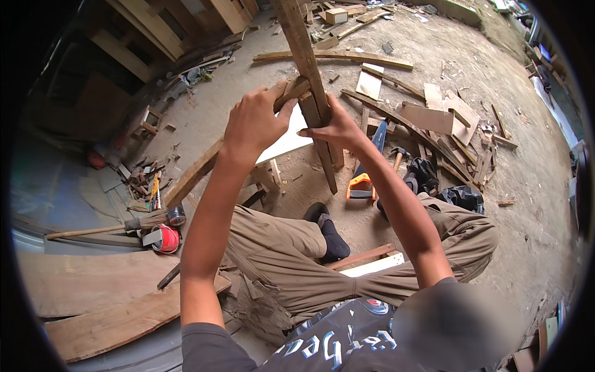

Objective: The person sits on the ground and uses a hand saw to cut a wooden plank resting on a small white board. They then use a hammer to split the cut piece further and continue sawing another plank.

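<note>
The two wooden battens [313,93] are held crossed above the dirt floor [396,43], over the seated person's lap. The left hand [253,121] is wrapped around the slanting piece, while the right hand [338,128] is pinched at the joint. Probably both pieces are best kept pressed together at the crossing so that nothing slips.

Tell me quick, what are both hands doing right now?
Left hand: closed around the slanted wooden strip.
Right hand: gripping the upright wooden strip.
</note>
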Motion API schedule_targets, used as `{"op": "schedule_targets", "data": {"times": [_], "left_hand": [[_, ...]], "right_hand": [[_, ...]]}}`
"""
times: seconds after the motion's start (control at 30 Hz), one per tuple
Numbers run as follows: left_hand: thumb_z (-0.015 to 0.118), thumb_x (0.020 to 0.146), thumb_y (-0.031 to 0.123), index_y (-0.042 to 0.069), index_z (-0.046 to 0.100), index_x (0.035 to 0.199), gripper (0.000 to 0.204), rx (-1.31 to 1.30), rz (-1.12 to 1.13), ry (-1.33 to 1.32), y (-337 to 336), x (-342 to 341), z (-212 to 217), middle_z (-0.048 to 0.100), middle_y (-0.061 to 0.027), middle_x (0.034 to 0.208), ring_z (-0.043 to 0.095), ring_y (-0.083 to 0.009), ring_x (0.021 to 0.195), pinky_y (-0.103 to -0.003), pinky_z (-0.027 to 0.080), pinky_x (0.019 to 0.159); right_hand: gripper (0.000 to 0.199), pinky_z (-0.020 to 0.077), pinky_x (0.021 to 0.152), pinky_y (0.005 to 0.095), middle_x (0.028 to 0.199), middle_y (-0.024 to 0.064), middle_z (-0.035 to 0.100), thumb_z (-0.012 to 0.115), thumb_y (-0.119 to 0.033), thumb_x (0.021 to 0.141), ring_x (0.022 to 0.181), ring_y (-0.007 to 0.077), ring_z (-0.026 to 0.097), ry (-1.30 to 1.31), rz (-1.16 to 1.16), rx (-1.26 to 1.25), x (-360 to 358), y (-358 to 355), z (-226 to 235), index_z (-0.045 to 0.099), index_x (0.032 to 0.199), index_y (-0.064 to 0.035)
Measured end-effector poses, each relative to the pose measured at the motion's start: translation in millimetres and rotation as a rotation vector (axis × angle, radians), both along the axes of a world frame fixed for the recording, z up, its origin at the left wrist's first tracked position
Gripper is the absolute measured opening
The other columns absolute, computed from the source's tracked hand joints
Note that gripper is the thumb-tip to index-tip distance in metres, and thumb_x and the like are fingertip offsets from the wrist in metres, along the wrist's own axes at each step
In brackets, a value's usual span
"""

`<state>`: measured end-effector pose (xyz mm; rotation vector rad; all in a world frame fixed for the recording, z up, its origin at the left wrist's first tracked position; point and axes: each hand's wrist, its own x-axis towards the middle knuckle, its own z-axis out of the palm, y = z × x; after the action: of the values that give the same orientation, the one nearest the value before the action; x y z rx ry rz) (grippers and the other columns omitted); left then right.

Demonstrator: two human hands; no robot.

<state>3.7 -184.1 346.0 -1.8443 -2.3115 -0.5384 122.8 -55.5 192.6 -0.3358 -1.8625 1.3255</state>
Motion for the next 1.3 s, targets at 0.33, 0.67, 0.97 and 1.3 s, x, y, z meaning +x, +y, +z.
{"op": "schedule_targets", "data": {"times": [0.33,0.67,0.97,1.3], "left_hand": [[0.072,0.085,0.027,0.000,0.066,0.116,0.041,-0.097,-0.147,-0.129,7,-12,14,0.071,-0.0185,0.094,0.068,-0.0274,0.082,-0.037,0.051,0.076],[0.078,0.078,0.031,-0.003,0.070,0.090,0.038,-0.185,-0.188,-0.244,27,-4,18,0.067,-0.0176,0.074,0.064,-0.0266,0.065,-0.039,0.049,0.062],[0.079,0.080,0.029,-0.002,0.069,0.094,0.036,-0.113,-0.211,-0.174,22,-17,4,0.065,-0.0112,0.067,0.060,-0.0178,0.058,-0.035,0.047,0.058],[0.080,0.079,0.032,0.000,0.070,0.098,0.039,-0.226,-0.199,-0.149,19,-45,3,0.069,-0.0126,0.074,0.065,-0.0191,0.067,-0.035,0.050,0.064]], "right_hand": [[0.062,0.0489,0.078,0.0257,0.094,-0.0032,0.059,0.092,-0.018,0.066,0.087,0.0083,0.054,-0.055,0.117,-0.136,3,-5,9,0.059,0.116,-0.0037],[0.070,0.0491,0.088,0.0318,0.106,0.0075,0.061,0.090,-0.022,0.068,0.101,0.0177,0.059,0.000,0.052,-0.076,3,-9,2,0.054,0.125,-0.0036],[0.067,0.0531,0.082,0.0372,0.101,0.0196,0.068,0.088,-0.028,0.072,0.095,0.0283,0.068,-0.110,-0.155,0.088,3,-33,13,0.050,0.119,0.0020],[0.066,0.0527,0.073,0.0401,0.092,0.0211,0.066,0.084,-0.031,0.078,0.085,0.0319,0.067,-0.104,-0.176,0.134,-15,-41,0,0.043,0.120,0.0006]]}}
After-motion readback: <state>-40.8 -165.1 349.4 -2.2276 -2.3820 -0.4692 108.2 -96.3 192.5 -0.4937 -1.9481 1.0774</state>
